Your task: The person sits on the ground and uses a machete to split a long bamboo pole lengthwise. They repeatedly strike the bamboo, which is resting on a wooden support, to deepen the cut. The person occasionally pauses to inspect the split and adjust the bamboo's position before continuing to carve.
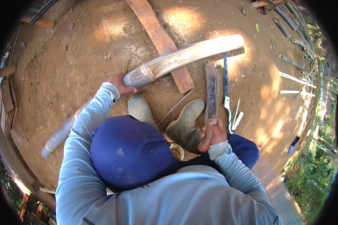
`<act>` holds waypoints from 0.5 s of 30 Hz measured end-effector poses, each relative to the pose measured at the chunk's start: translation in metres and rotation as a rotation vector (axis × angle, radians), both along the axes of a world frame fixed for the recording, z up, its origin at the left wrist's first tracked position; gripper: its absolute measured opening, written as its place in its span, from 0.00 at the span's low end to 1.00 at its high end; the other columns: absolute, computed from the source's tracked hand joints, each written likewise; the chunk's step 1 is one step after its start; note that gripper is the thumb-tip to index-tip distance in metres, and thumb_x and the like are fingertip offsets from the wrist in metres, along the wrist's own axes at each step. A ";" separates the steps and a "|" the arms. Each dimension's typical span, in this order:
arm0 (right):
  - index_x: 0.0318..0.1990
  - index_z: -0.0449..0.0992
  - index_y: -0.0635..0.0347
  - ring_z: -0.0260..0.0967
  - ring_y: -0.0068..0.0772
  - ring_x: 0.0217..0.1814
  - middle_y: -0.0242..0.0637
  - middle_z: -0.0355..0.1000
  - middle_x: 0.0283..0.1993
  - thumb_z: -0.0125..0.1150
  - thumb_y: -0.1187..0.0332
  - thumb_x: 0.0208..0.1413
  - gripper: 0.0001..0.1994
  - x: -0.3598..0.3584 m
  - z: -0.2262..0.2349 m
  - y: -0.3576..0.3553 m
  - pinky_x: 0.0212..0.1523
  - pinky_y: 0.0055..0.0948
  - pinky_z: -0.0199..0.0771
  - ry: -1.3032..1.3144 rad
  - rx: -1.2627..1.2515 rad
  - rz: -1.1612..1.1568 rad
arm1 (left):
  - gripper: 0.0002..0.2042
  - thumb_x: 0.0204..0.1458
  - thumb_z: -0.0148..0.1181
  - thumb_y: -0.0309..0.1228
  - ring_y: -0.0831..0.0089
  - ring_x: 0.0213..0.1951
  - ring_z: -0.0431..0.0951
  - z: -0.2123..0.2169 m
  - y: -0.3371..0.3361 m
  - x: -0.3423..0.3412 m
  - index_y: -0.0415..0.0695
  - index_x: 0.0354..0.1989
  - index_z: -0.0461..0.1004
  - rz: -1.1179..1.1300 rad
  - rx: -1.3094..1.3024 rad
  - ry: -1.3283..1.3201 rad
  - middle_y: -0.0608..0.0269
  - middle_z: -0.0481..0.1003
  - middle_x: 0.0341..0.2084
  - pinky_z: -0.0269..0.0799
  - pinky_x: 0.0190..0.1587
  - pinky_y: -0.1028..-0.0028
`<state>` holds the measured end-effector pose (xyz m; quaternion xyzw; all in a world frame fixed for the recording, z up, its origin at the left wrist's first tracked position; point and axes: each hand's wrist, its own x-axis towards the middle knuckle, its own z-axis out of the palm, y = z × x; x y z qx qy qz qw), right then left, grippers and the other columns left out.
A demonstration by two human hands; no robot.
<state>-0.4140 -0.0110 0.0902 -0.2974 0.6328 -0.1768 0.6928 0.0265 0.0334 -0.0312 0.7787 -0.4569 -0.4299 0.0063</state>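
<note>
A long thick bamboo pole (191,56) slants across the ground, its right part pale and shaved, its left part grey. My left hand (122,84) is closed on the grey part just left of a node, the thumb pointing right. My right hand (215,132) grips the wooden handle of a machete (212,92), whose broad dark blade points away from me, below the pole. A hand saw (226,80) with a white handle lies just right of the machete. The pole rests across a flat reddish wooden plank (183,78).
My boots (141,107) stand on brown earth between the hands. Bamboo strips (236,118) lie beside the saw handle. Several cut bamboo pieces (292,63) lie at the far right. Wooden boards (6,95) stand at the left edge, and a corrugated sheet (276,189) lies at the lower right.
</note>
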 end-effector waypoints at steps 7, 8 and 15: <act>0.69 0.60 0.46 0.65 0.28 0.18 0.36 0.70 0.31 0.53 0.62 0.69 0.23 0.048 -0.008 -0.053 0.16 0.33 0.67 0.227 -0.049 0.171 | 0.49 0.33 0.72 0.63 0.50 0.55 0.79 0.008 0.004 -0.007 0.42 0.63 0.70 0.000 0.040 -0.056 0.44 0.79 0.49 0.72 0.61 0.60; 0.70 0.57 0.44 0.65 0.27 0.18 0.36 0.69 0.31 0.53 0.62 0.69 0.25 0.050 -0.009 -0.061 0.16 0.32 0.67 0.244 -0.054 0.175 | 0.50 0.33 0.72 0.63 0.50 0.55 0.79 0.010 0.003 -0.009 0.43 0.64 0.69 -0.001 0.051 -0.059 0.44 0.79 0.49 0.72 0.61 0.60; 0.77 0.51 0.39 0.63 0.27 0.17 0.36 0.68 0.30 0.52 0.66 0.69 0.31 0.060 -0.022 -0.095 0.16 0.32 0.67 0.297 -0.078 0.196 | 0.48 0.34 0.71 0.64 0.50 0.54 0.79 0.006 0.006 -0.010 0.45 0.63 0.69 -0.034 0.054 -0.118 0.45 0.80 0.49 0.73 0.59 0.59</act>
